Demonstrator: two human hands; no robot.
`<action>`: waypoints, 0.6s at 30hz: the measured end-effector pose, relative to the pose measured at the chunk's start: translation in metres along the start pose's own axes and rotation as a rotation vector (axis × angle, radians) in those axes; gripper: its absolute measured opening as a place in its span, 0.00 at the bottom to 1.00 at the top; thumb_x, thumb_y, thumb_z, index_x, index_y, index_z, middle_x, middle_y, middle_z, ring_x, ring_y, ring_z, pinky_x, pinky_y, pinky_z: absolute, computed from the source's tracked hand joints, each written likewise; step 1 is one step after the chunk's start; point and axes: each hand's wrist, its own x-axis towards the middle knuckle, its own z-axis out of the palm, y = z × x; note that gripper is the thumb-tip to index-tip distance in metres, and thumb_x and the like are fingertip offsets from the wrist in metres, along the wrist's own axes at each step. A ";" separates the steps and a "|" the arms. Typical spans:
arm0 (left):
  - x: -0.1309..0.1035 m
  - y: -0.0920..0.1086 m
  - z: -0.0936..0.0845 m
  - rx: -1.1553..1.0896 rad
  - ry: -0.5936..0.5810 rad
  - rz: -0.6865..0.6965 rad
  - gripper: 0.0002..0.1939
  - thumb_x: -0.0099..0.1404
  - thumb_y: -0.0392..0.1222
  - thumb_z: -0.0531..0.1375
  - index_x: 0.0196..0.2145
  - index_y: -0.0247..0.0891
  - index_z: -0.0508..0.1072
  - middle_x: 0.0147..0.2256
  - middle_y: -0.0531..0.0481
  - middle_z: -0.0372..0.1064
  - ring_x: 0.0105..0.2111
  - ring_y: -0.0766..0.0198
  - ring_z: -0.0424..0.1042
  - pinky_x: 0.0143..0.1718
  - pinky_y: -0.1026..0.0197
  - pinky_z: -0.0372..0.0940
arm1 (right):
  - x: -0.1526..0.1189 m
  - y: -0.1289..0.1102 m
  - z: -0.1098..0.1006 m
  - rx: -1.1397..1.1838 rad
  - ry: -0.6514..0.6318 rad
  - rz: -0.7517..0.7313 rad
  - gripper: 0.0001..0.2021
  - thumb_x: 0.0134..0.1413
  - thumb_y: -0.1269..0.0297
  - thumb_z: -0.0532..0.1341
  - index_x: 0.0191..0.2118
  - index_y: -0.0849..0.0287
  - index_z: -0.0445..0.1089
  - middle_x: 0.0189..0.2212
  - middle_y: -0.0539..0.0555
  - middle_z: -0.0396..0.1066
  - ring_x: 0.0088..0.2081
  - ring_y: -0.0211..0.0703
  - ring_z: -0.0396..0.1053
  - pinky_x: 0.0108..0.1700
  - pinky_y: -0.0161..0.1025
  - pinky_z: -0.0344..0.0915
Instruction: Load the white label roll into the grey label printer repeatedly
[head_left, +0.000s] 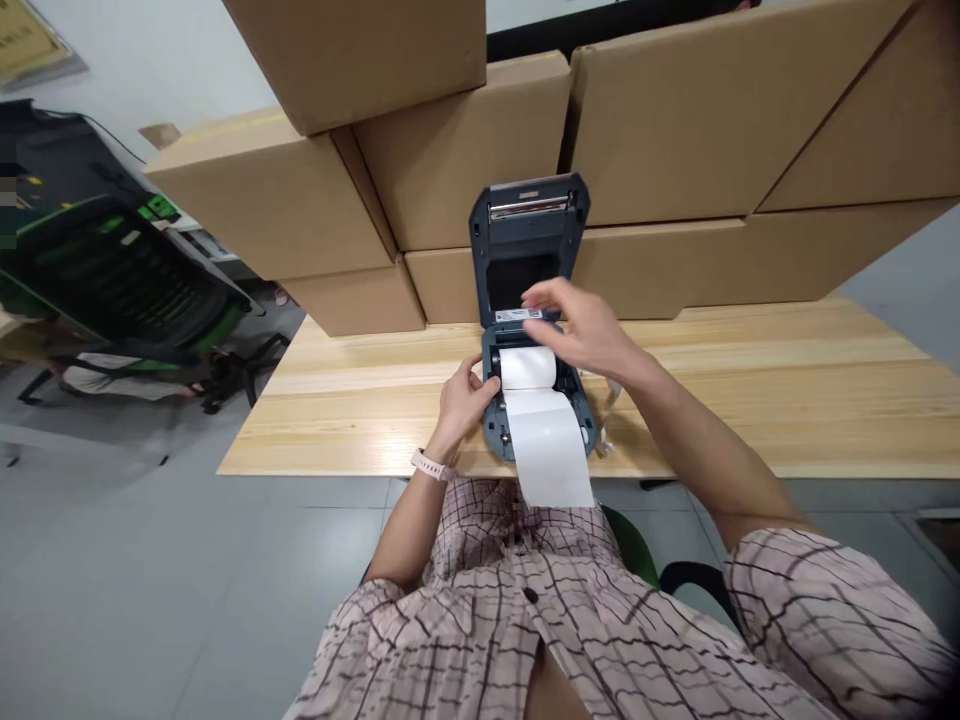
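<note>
A dark grey label printer point(491, 425) sits on the wooden table with its lid point(480, 240) raised. Inside it lies a white paper roll point(527, 366), and a strip of white paper point(551, 450) runs out over the printer's front and past the table edge. My left hand point(463, 405) grips the printer's left side, thumb on the rim beside the roll. Above the hinge end of the printer is my right hand point(581, 325), fingers apart and slightly blurred, holding nothing. A crumpled, pale strip point(606, 440) lies by the printer's right side.
Stacked cardboard boxes point(667, 120) form a wall along the back of the table point(750, 400), close behind the raised lid. One box point(367, 50) juts out above the others. To the left, beyond the table, stands a black and green office chair point(112, 280).
</note>
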 end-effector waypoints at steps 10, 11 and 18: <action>0.009 0.036 -0.021 0.454 -0.238 0.096 0.26 0.66 0.38 0.57 0.61 0.30 0.72 0.37 0.40 0.81 0.36 0.48 0.78 0.40 0.54 0.65 | 0.016 0.004 0.017 -0.240 -0.708 0.042 0.41 0.55 0.56 0.72 0.72 0.57 0.60 0.69 0.67 0.67 0.68 0.70 0.69 0.64 0.61 0.68; 0.009 0.036 -0.020 0.455 -0.238 0.094 0.26 0.66 0.38 0.57 0.61 0.30 0.72 0.37 0.40 0.81 0.36 0.48 0.78 0.39 0.54 0.65 | 0.015 0.003 0.017 -0.246 -0.724 0.047 0.41 0.56 0.55 0.71 0.72 0.57 0.60 0.70 0.68 0.67 0.68 0.70 0.69 0.64 0.60 0.68; 0.007 0.032 -0.017 0.425 -0.214 0.075 0.27 0.66 0.38 0.56 0.61 0.31 0.72 0.34 0.42 0.80 0.34 0.49 0.77 0.37 0.55 0.63 | 0.014 -0.004 0.028 -0.367 -0.880 0.114 0.61 0.54 0.59 0.72 0.83 0.62 0.33 0.67 0.76 0.70 0.65 0.77 0.72 0.63 0.63 0.68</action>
